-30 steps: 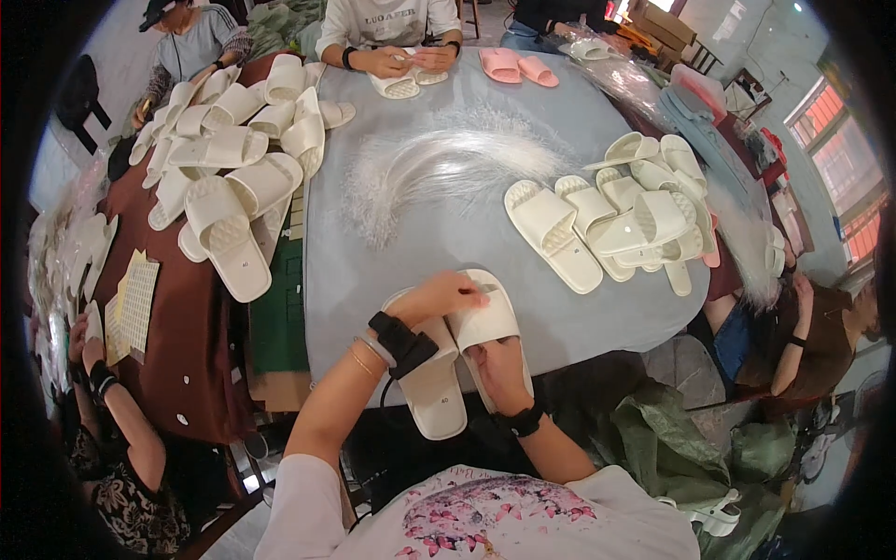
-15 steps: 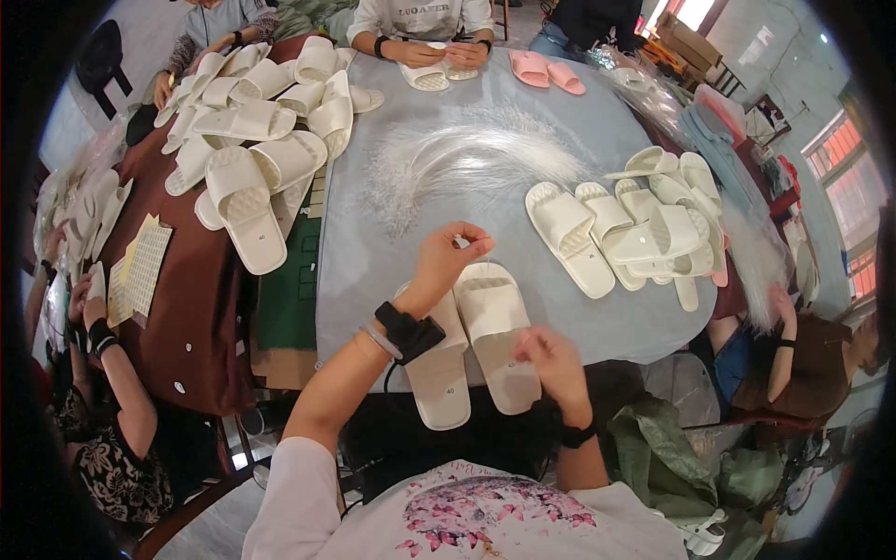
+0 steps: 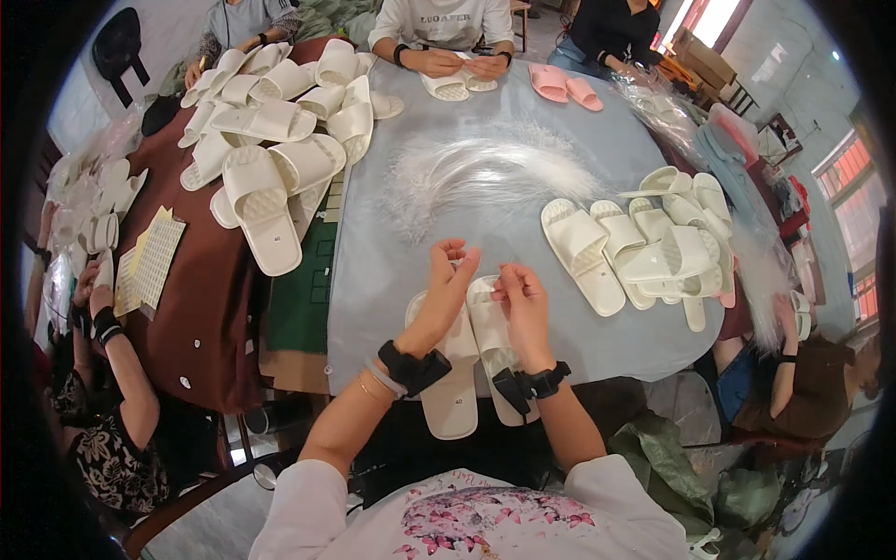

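Observation:
Two white slippers (image 3: 467, 364) lie side by side, soles up, at the near edge of the grey table (image 3: 392, 252). My left hand (image 3: 446, 285) hovers over the left slipper with fingertips pinched together. My right hand (image 3: 523, 301) rests over the right slipper, fingers curled and pinched as well. A thin, pale strand seems to run between the two hands, too fine to make out. Both wrists wear black straps. A fan of white plastic fasteners (image 3: 485, 173) lies just beyond my hands.
A heap of white slippers (image 3: 271, 121) covers the left side over a brown cloth (image 3: 196, 308). More white slippers (image 3: 644, 247) are stacked on the right. A pink pair (image 3: 560, 86) lies far back. Other people sit around the table; sticker sheets (image 3: 149, 261) lie at the left.
My right hand rose from the slipper's heel to meet my left hand above the pair. Both hands now pinch close together over the slippers' toe end.

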Demonstrator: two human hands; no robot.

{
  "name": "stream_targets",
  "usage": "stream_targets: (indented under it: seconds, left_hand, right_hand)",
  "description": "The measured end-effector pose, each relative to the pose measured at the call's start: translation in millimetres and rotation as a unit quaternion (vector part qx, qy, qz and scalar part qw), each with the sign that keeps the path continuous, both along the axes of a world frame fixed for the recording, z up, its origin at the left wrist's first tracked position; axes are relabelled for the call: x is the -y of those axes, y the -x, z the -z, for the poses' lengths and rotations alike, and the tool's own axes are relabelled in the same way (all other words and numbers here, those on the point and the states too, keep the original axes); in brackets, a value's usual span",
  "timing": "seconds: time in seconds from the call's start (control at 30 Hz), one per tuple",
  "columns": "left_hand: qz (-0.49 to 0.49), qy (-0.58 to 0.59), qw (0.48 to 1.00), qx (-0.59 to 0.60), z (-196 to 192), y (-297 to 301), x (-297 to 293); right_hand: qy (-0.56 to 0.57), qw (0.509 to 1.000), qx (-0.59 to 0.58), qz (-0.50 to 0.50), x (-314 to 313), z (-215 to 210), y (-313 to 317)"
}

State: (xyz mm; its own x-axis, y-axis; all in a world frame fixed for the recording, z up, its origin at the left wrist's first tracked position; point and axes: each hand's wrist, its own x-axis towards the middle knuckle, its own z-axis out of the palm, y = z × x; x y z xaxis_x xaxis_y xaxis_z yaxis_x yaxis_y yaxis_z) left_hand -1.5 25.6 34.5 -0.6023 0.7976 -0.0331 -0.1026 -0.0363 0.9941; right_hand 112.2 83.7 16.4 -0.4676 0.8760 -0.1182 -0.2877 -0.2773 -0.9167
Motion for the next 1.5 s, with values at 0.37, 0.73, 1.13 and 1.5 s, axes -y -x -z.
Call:
stream_targets:
  seconds: [0.37, 0.73, 1.13, 1.5]
  left_hand:
    - [0.118, -0.026, 0.969, -0.217, 30, -9, 3]
    - [0.133, -0.033, 0.972, -0.191, 28, -8, -1]
    - [0.102, 0.003, 0.992, -0.067, 17, -15, 11]
    - [-0.024, 0.013, 0.998, 0.054, 24, -10, 25]
  right_hand:
    - [-0.073, 0.997, 0.023, -0.029, 8, -3, -3]
    - [-0.197, 0.975, 0.058, -0.079, 7, 1, -4]
    - [-0.076, 0.995, 0.065, 0.001, 8, 9, -5]
    - [-0.11, 0.992, 0.059, -0.025, 9, 3, -5]
